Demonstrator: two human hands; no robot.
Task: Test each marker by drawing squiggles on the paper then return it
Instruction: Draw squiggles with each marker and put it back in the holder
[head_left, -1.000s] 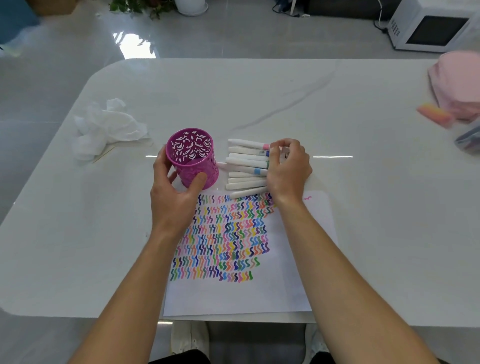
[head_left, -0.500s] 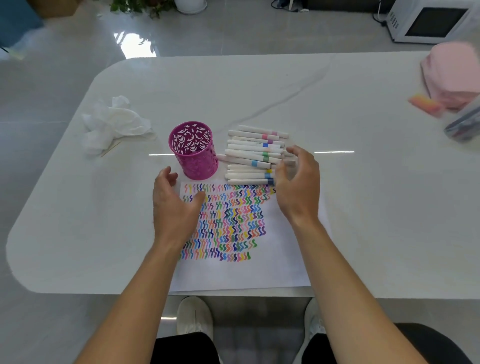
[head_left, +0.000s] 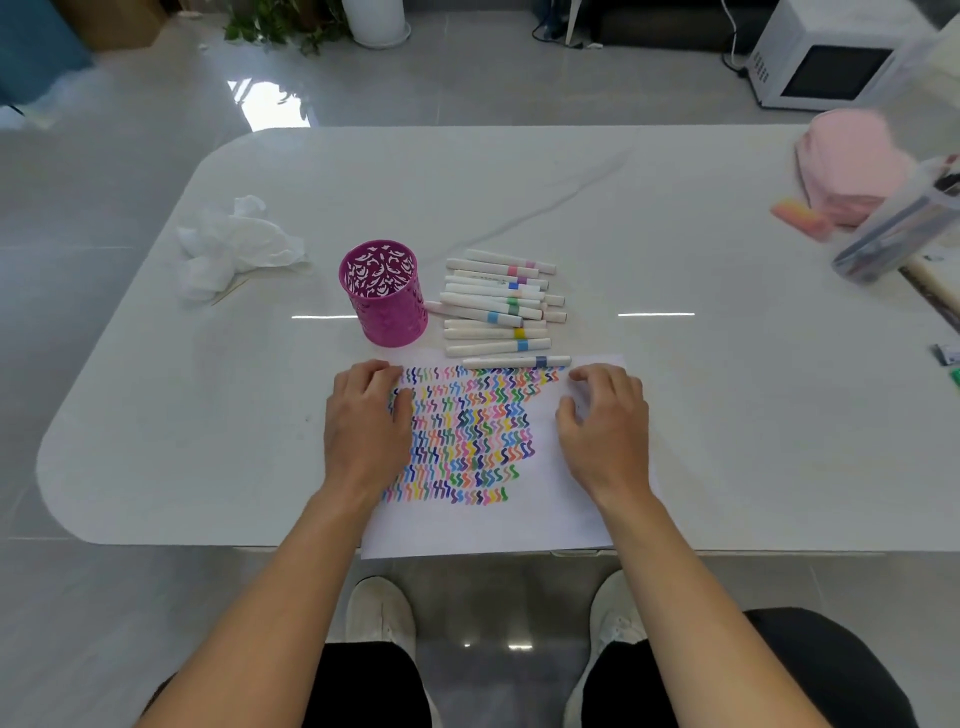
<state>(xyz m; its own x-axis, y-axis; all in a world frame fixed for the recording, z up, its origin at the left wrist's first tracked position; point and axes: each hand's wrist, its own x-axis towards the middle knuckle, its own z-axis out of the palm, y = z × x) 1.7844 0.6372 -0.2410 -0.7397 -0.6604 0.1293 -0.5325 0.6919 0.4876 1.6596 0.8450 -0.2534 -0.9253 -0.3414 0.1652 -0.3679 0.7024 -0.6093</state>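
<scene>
A white sheet of paper (head_left: 540, 509) lies at the table's near edge, covered with rows of coloured squiggles. My left hand (head_left: 366, 423) rests flat on its left side, holding nothing. My right hand (head_left: 605, 421) rests on its right side, fingers loosely curled and empty. Beyond the paper lies a pile of several white capped markers (head_left: 493, 306) with coloured bands. One marker (head_left: 514, 361) lies across the paper's top edge. A magenta cut-out pen cup (head_left: 384, 291) stands upright to the left of the pile, with no markers showing inside.
Crumpled white tissue (head_left: 234, 247) lies at the left on the white table (head_left: 675, 415). A pink cloth bundle (head_left: 852, 161), an orange eraser (head_left: 800, 218) and a clear case of pens (head_left: 898, 234) sit at the far right. A microwave (head_left: 826, 67) stands on the floor beyond.
Both hands have let go of the cup and the marker pile and drawn back onto the paper. The cup now stands upright on the table.
</scene>
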